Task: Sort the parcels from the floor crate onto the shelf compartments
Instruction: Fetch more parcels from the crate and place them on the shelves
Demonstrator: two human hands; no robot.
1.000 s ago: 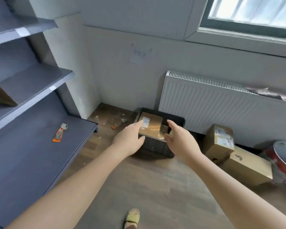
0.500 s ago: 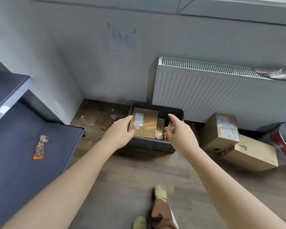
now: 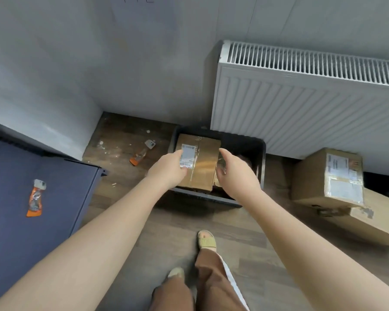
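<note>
Parcel [image 3: 199, 167]: brown cardboard, taped along its middle, white printed label on the left part of its top face. Lies flat in the left half of the crate [image 3: 262, 153], top face up.

Crate: dark plastic, open-topped, standing on the floor [image 3: 211, 218] against the wall, its far right corner at the foot of the radiator [image 3: 301, 113].

Left hand [image 3: 166, 170]: over the parcel's left edge, partly covering the label; fingers loosely extended, thumb apart, holding nothing. Contact with the parcel cannot be told.

Right hand [image 3: 236, 173]: at the parcel's right edge, inside the crate's outline; fingers extended forward with the thumb held apart, a wide gap between them, holding nothing.

Shelf [image 3: 61, 187]: dark blue-grey board at the left edge of view, with an orange utility knife [image 3: 35, 198] lying near its middle.

Second orange knife [image 3: 140, 153]: on the floor in the corner left of the crate, among white specks.

Two cardboard boxes: on the floor right of the crate, the labelled one [image 3: 328, 178] resting partly on the longer one [image 3: 380, 225].

Sandalled foot [image 3: 206, 240]: on the floor, near side of the crate.
</note>
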